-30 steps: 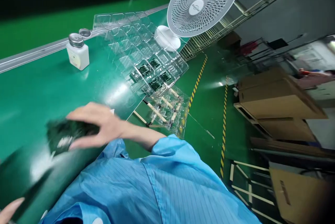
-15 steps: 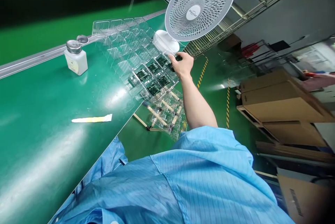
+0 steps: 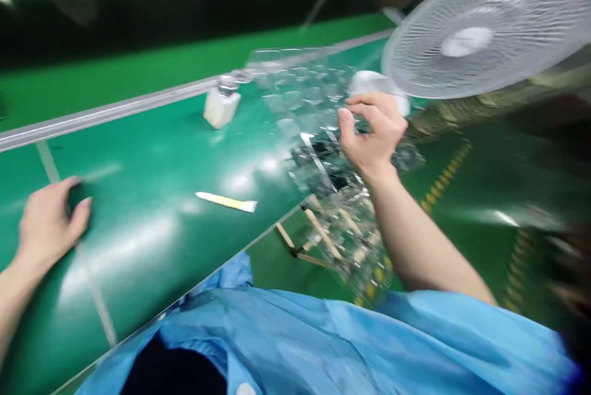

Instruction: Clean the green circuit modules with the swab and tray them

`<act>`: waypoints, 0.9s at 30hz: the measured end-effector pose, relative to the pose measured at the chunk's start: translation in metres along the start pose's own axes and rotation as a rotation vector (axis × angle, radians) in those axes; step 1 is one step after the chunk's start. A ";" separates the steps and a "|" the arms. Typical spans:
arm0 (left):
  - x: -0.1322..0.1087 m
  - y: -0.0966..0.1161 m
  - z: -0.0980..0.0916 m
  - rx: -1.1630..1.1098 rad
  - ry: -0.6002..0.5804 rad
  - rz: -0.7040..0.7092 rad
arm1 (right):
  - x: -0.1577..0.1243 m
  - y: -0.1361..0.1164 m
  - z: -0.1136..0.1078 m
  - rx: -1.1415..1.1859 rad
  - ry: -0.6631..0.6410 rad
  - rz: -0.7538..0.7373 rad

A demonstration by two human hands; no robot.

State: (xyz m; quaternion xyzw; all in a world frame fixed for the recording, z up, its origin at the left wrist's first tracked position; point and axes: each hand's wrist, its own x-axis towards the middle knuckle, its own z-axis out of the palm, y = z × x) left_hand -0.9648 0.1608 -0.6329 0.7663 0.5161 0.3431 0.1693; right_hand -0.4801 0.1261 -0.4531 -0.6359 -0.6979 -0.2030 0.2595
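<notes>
Over the right part of a clear compartment tray, my right hand is bent, with thumb and index fingertip close together in a pinch. What it holds, if anything, is too blurred to name. Dark green boards lie in the tray's near compartments, below that hand. My left hand is at the far left, low over the green tabletop, its fingers and thumb curved round a dark patch that I cannot make out. A white and yellow strip lies between the hands.
A white bottle with a metal cap stands left of the tray. The large grey fan rises at the upper right on a white base. More clear trays rest on a low frame beside the table edge.
The view has swung left, so the table things appear farther right. My left hand has come into view. My right hand has its fingers bent differently, and the dark thing at its fingers no longer shows clearly.
</notes>
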 end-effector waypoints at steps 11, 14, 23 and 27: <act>0.012 -0.038 0.046 0.106 0.107 -0.063 | 0.102 -0.332 0.247 0.359 -0.782 -0.723; 0.014 -0.033 0.050 0.085 0.095 -0.058 | 0.147 -0.394 0.299 0.272 -0.791 -0.679; 0.036 -0.020 0.061 0.099 0.078 -0.067 | 0.192 -0.519 0.372 0.142 -0.938 -0.705; 0.038 -0.016 0.064 0.068 0.055 -0.080 | 0.173 -0.571 0.378 0.177 -0.976 -0.711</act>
